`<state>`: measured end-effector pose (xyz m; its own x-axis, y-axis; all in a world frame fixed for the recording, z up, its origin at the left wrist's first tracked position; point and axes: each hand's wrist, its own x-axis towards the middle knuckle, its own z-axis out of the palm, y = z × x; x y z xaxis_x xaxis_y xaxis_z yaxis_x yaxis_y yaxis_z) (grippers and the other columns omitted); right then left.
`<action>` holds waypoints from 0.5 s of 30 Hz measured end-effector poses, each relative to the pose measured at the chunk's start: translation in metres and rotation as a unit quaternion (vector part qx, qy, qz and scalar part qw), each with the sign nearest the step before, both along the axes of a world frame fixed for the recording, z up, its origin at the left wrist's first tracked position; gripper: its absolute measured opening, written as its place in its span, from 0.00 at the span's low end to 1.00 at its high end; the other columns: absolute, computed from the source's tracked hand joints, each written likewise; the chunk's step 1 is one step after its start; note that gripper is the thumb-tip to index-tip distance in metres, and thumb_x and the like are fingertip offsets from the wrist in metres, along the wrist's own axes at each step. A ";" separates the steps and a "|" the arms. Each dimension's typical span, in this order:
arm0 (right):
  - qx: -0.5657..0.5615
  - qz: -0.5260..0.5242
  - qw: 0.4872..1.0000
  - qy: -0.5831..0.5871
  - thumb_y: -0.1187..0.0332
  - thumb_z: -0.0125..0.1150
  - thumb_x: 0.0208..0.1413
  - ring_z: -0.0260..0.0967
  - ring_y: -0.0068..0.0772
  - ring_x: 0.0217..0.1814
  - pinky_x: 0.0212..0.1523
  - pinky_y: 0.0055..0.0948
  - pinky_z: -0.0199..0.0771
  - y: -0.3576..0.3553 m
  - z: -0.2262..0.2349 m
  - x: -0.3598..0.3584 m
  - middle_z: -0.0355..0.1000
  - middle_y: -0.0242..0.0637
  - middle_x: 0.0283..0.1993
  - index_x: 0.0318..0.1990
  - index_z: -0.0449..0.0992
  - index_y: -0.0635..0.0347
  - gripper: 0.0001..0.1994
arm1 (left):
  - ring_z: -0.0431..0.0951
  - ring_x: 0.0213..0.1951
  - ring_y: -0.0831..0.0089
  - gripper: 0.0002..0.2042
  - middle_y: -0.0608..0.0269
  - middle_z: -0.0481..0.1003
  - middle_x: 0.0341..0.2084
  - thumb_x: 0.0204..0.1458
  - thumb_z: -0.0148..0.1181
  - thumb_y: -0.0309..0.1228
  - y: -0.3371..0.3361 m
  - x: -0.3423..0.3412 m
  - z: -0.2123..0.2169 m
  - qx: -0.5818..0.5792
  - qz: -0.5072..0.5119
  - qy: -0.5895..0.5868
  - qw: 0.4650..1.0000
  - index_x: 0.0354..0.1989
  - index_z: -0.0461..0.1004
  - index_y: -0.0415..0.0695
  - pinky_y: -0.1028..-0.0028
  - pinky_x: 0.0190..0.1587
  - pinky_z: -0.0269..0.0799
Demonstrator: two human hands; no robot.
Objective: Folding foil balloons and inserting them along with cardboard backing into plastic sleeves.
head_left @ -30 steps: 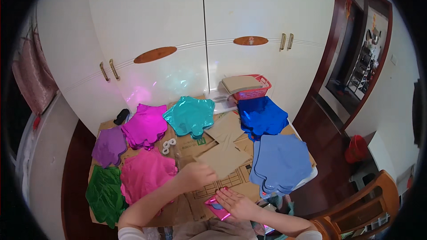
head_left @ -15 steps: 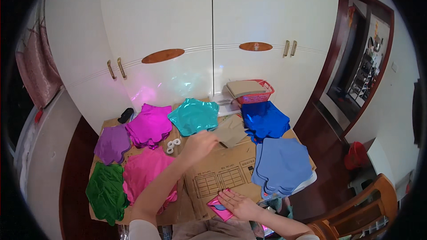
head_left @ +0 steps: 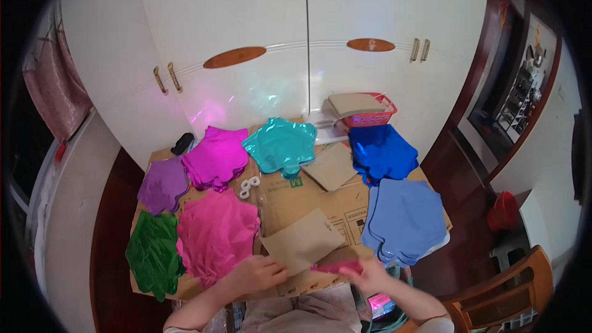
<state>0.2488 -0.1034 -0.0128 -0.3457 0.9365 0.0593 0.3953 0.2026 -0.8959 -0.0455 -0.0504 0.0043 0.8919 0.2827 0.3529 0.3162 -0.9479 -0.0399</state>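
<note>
My right hand (head_left: 372, 275) pinches a folded pink foil piece (head_left: 338, 267) at its outer end, over the near right edge of a brown paper piece (head_left: 302, 242); blur hides whether foil and paper touch. My left hand (head_left: 262, 272) is half-curled at the paper's near left corner, and I cannot tell if it pinches or only rests there. I judge the step in hand as bringing foil and paper together; the next move calls for a steady paper edge and flat foil. The pink foil stack (head_left: 217, 234) crowds my left side and the light blue stack (head_left: 407, 219) my right. Farther back on the cardboard-covered bench (head_left: 290, 200) lie white rolls (head_left: 248, 188), more brown paper (head_left: 336, 168) and the teal stack (head_left: 280, 143), clear of my hands.
</note>
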 end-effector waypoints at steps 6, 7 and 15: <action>-0.318 -0.017 0.936 0.149 0.74 0.63 0.48 0.72 0.27 0.44 0.46 0.26 0.70 0.082 -0.033 -0.030 0.75 0.36 0.43 0.47 0.73 0.61 0.16 | 0.74 0.32 0.76 0.08 0.70 0.71 0.30 0.40 0.59 0.30 -0.024 0.001 -0.040 0.008 0.046 -0.052 0.998 0.30 0.70 0.47 0.77 0.27 0.70; -0.327 -0.012 0.933 0.150 0.74 0.63 0.48 0.71 0.27 0.45 0.48 0.27 0.69 0.089 -0.038 -0.038 0.74 0.36 0.44 0.48 0.72 0.61 0.17 | 0.74 0.33 0.75 0.10 0.69 0.72 0.31 0.40 0.60 0.32 -0.029 -0.004 -0.049 -0.006 0.086 -0.059 0.995 0.32 0.70 0.47 0.76 0.28 0.70; -0.326 0.002 0.940 0.098 0.74 0.62 0.49 0.70 0.26 0.46 0.49 0.27 0.68 0.104 -0.057 -0.069 0.74 0.36 0.45 0.51 0.69 0.63 0.20 | 0.74 0.39 0.65 0.18 0.61 0.73 0.38 0.39 0.65 0.39 -0.034 -0.007 -0.060 -0.037 0.197 -0.074 0.977 0.38 0.73 0.44 0.68 0.39 0.70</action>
<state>0.1800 0.0003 -0.0696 -0.3918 0.7944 -0.4640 0.2098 -0.4139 -0.8858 -0.0525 -0.0848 -0.0559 0.6496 0.6238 0.4346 0.6542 -0.7499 0.0985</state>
